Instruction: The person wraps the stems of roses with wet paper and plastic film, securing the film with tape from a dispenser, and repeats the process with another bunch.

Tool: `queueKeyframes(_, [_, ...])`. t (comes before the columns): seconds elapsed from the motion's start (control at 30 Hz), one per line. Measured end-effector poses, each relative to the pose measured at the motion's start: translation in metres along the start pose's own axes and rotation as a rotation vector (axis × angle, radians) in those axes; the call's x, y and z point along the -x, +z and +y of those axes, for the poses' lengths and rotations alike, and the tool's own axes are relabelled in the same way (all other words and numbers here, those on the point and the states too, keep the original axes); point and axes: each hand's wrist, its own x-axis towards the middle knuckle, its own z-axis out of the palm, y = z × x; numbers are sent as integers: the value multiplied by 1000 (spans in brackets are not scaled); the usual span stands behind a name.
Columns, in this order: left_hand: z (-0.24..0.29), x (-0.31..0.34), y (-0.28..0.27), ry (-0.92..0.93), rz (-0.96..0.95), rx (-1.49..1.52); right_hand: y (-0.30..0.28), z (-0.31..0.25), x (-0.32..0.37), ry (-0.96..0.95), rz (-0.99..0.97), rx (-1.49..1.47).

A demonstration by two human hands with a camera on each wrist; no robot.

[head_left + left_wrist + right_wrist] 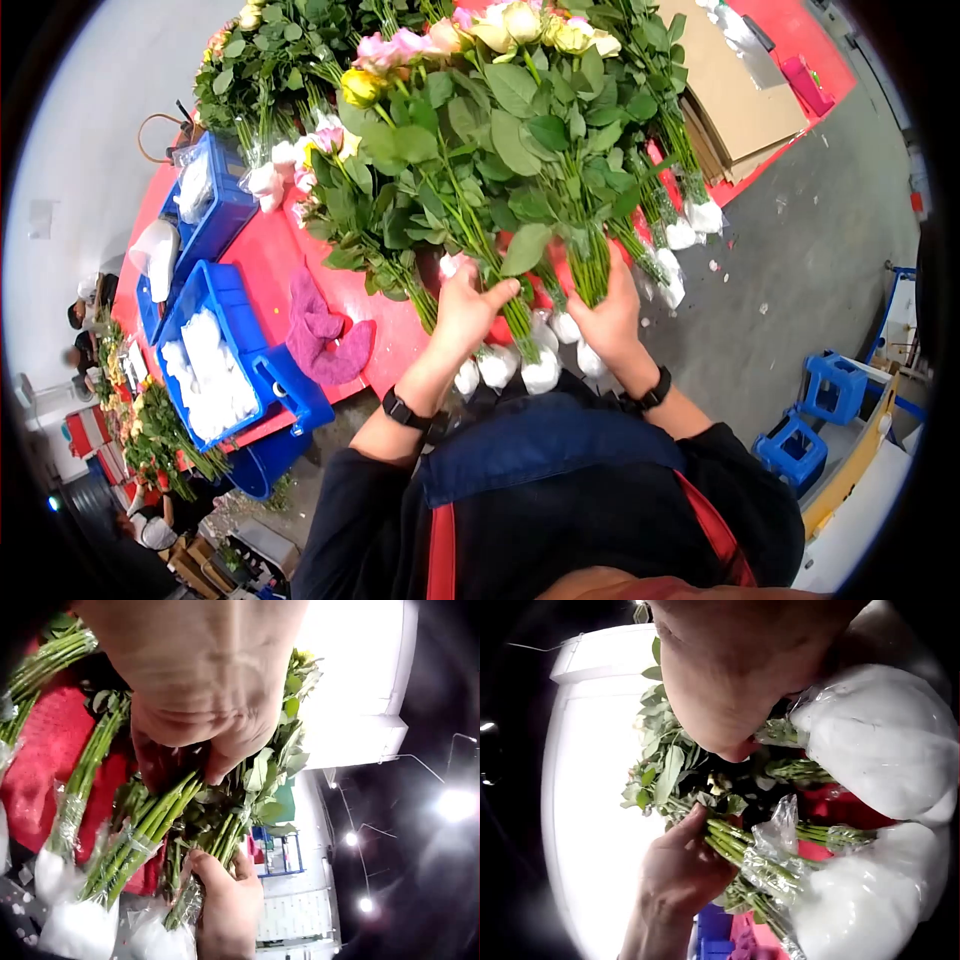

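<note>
Mid-frame, my left hand (462,318) and right hand (612,318) each grip rose stems (592,262), apparently gathering a bunch; next I should level the white-wrapped ends (541,374).

Rose bundles (520,190) crowded the near edge of the table (262,262), their stems packed with hardly a gap between. Left of them ran a bare red strip, broken by a purple cloth (325,340) and walled by blue bins (240,300). Grey floor (800,260) lay open to the right.
</note>
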Motion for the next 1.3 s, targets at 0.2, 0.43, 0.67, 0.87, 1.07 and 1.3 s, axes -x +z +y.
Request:
queueKeyframes(0.2, [65,-5,35,150,-103,61,-68,-12,-32,-140,44,117])
queueKeyframes(0.43, [72,-119,113,34,-103,306,-81,53,-133,-288,156,389])
queueKeyframes(0.67, [18,-180,128,-145,14,-134,-41,109,-139,-290,-1,530])
queueKeyframes(0.87, [18,-120,97,253,24,-476,-33,109,-134,-251,-32,577])
queueKeyframes(1.07, [-41,-4,-26,299,340,-356,-50,45,-107,-432,165,504])
queueKeyframes(1.3, [-113,158,-132,-77,660,-375,26,-36,-7,-348,-541,62])
